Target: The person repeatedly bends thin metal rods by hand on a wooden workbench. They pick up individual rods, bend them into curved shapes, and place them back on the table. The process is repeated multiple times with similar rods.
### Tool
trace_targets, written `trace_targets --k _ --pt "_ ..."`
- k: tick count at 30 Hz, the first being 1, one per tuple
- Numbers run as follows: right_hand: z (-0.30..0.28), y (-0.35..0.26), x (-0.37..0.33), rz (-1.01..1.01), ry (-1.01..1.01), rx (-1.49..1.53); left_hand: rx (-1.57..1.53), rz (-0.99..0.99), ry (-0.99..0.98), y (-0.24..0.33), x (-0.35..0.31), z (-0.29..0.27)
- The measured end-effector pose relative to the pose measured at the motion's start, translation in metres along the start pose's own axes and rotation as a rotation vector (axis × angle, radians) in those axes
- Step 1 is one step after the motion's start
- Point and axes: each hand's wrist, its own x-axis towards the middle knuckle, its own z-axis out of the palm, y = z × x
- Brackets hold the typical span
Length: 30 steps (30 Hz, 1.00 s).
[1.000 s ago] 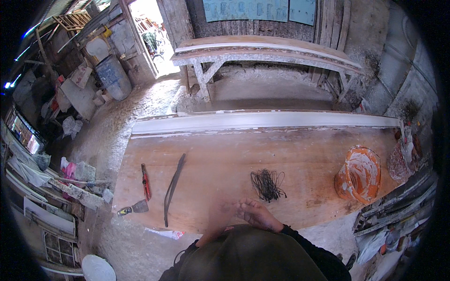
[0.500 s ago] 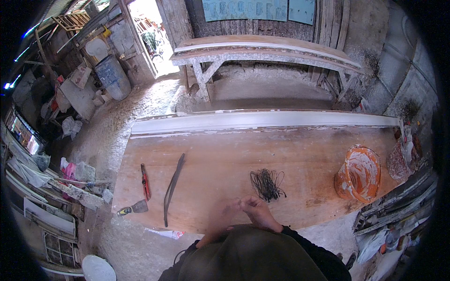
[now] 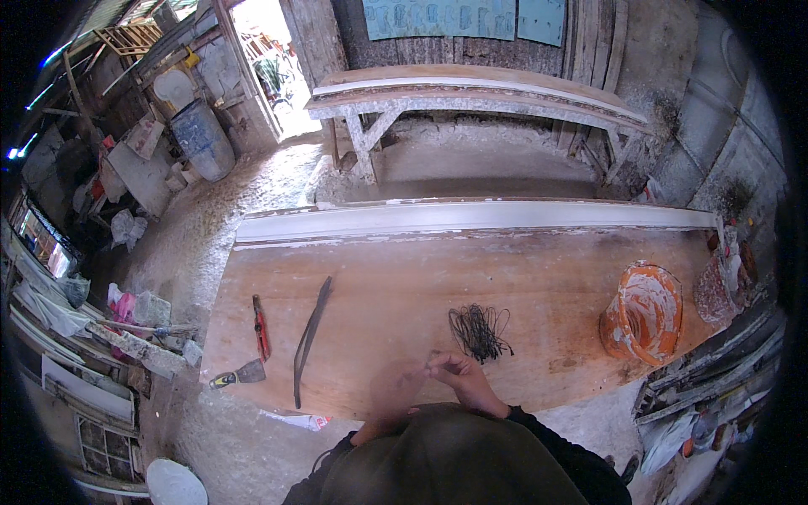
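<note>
Both hands meet at the near edge of the wooden table [image 3: 379, 295]. My right hand [image 3: 468, 380] is closed, thumb and fingers pinched together. Whatever sits in that pinch is too small to make out. Close by on its left, my left hand [image 3: 396, 389] is smeared by motion, so its fingers cannot be read. Just beyond the right hand lies a loose bundle of thin black wire-like strands [image 3: 480, 332]. Further left rest a long dark curved strip [image 3: 310, 341], a red-handled tool [image 3: 260, 326] and a scraper [image 3: 239, 374] with a yellow-black handle.
An orange bucket [image 3: 619, 324], smeared white inside, lies tipped at the table's right. Along the far edge runs a long white moulding [image 3: 471, 217]. Behind stands a whitened bench [image 3: 471, 101]. A blue barrel [image 3: 202, 139] is at the back left, near a bright doorway [image 3: 273, 67].
My left hand has shifted slightly and stays blurred in both frames. The right hand keeps its pinch in nearly the same spot. The things on the table have not moved.
</note>
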Motion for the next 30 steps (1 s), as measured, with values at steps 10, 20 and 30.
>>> trace_targets --k 10,20,30 --pt "-0.012 0.01 -0.001 0.012 -0.035 -0.104 -0.003 -0.104 -0.25 0.001 0.015 -0.014" --pt "0.001 -0.006 -0.005 -0.013 -0.114 -0.162 -0.028 -0.224 -0.391 0.003 0.021 -0.024" --pt "0.001 -0.006 -0.002 0.026 -0.082 -0.041 -0.516 -0.426 -0.247 -0.007 0.012 -0.013"
